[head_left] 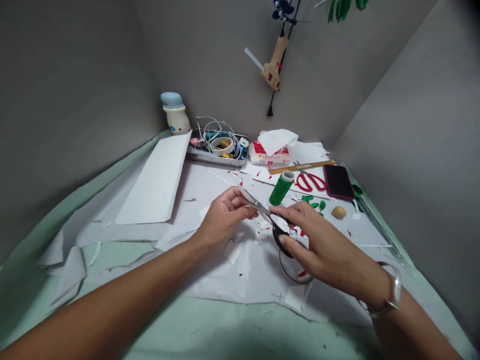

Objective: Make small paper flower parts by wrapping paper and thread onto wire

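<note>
My right hand (pixel 311 237) is closed around the black handles of a pair of scissors (pixel 280 239), their blades pointing left and up. Between the pinched fingers of my left hand (pixel 226 214) is a small piece of white paper (pixel 245 194), largely hidden by the fingers. The scissor blades lie against this paper, close to my left fingertips. Just beyond the scissors stands a spool of green thread (pixel 281 189), slightly tilted in view. A round clear-rimmed ring (pixel 288 275) lies under my right hand, and paper scraps (pixel 262 232) are scattered below the blades.
White sheets cover the green cloth (pixel 210 327). Behind are a metal tray (pixel 232 161) of cords and tape, a tissue pack (pixel 268 154), a jar (pixel 176 117) and a folded white card (pixel 153 185). Red-handled scissors (pixel 318 182), a ruler (pixel 285 169) and a phone (pixel 338 181) lie right. A glue gun (pixel 275 65) hangs above.
</note>
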`<state>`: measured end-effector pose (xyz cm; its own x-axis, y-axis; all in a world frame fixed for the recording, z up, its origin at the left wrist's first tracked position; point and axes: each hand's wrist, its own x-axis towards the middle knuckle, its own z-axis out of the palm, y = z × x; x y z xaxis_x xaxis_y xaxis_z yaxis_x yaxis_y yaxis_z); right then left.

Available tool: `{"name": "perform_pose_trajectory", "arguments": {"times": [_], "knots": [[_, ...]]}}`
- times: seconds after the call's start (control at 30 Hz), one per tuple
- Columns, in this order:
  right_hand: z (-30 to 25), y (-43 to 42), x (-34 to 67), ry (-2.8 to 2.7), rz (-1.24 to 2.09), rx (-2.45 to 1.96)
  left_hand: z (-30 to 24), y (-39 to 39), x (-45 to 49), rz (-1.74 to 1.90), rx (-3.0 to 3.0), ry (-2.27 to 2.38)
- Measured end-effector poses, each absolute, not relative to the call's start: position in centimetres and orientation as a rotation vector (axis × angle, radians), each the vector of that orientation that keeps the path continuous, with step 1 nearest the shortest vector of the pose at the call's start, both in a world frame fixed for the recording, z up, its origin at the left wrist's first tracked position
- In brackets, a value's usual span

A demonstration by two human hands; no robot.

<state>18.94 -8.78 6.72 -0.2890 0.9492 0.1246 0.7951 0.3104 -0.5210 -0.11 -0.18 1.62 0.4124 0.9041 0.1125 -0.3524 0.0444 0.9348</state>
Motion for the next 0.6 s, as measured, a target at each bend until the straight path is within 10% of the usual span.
{"name": "perform_pose_trajectory", "arguments": {"times": [0.6], "knots": [[8.3, -8.7, 23.6, -2.226, 0.259, -1.620, 1.9, -0.3, -0.3, 1.049, 1.204, 0.621]]}}
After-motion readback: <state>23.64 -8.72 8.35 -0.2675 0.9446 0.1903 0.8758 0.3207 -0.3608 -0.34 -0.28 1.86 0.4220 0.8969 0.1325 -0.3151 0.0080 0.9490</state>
